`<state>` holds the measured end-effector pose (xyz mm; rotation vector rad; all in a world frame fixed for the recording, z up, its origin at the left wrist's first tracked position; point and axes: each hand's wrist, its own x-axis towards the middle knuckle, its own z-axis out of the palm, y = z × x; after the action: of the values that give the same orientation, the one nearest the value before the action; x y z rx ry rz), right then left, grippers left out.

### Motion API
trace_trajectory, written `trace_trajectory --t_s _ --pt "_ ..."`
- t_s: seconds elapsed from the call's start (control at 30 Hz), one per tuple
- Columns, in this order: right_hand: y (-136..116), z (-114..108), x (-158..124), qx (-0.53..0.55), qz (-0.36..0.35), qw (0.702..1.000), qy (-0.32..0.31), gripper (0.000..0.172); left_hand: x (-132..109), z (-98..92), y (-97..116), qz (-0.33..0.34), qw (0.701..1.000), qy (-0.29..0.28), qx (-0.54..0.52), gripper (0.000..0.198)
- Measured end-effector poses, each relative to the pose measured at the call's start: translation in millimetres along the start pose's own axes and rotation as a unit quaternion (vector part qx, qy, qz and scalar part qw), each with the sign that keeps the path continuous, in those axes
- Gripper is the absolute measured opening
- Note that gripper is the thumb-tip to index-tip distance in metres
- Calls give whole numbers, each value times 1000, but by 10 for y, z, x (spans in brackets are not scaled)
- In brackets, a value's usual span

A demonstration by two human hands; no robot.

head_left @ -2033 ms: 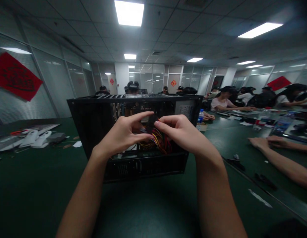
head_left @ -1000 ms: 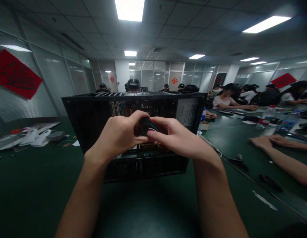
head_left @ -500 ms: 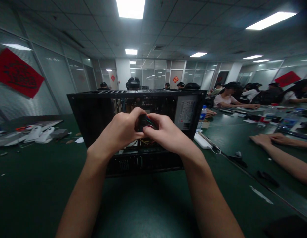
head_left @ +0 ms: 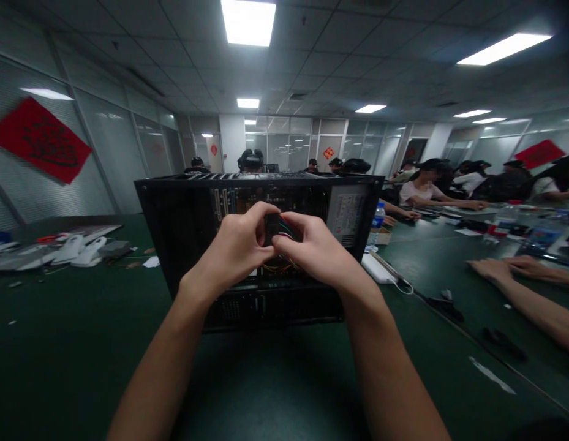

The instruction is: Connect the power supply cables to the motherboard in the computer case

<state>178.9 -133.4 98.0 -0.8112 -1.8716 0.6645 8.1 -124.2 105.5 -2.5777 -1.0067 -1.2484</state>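
An open black computer case [head_left: 174, 233] stands in front of me on the green table, its inside facing me. Both hands meet before its middle around a dark cable connector [head_left: 272, 229] with coloured wires [head_left: 284, 231]. My left hand [head_left: 236, 242] pinches the connector's left side between thumb and fingers. From the right, my right hand [head_left: 312, 245] closes on the same connector, the wires running beneath its fingers. Inside the case, a power supply [head_left: 347, 214] with a white label sits at the right, and memory slots [head_left: 218, 205] show at the upper left. My hands hide much of the board.
White and grey parts [head_left: 84, 250] lie on the left of the table [head_left: 82, 343]. To the right are a white power strip [head_left: 378, 268], a water bottle [head_left: 377, 217] and a cable [head_left: 468, 334]. A neighbour's forearm [head_left: 536, 300] rests at the right. Other people sit farther back.
The view has tilted up slightly, so everything sits a little lower and to the right. Both hands keep their grip on the connector, with little other movement.
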Motion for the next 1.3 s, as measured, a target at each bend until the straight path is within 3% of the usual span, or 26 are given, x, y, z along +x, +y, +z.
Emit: trace_trajectory --t_s 0.23,0.43,0.67,0.8,0.97,1.03,1.1,1.17,1.3 --pt "53 -147 -17 62 8 997 -44 25 -31 -54 -36 24 993 -13 116 49" --pt "61 -141 -41 30 16 998 -47 31 -41 -62 -6 16 981 -30 192 49" --pt "83 -27 6 -45 16 999 3 23 -30 -46 35 -1 975 -48 215 49" --pt "104 0 20 -54 12 998 1 21 -25 -43 -14 4 978 -44 204 48" --pt "110 -144 -8 -28 -29 999 -35 23 -50 -111 -103 31 985 -37 165 50" --pt "153 -223 -12 -59 -63 996 3 28 -67 -174 -143 41 986 -43 156 52" --pt "230 -261 -10 -142 -122 980 67 33 -82 -245 -189 47 987 -48 149 53" --pt "333 -235 -6 -249 -200 941 110 41 -89 -304 -240 49 988 -55 133 52" --pt "569 -69 4 -401 -332 849 86 42 -68 -317 -330 47 992 -85 83 53"
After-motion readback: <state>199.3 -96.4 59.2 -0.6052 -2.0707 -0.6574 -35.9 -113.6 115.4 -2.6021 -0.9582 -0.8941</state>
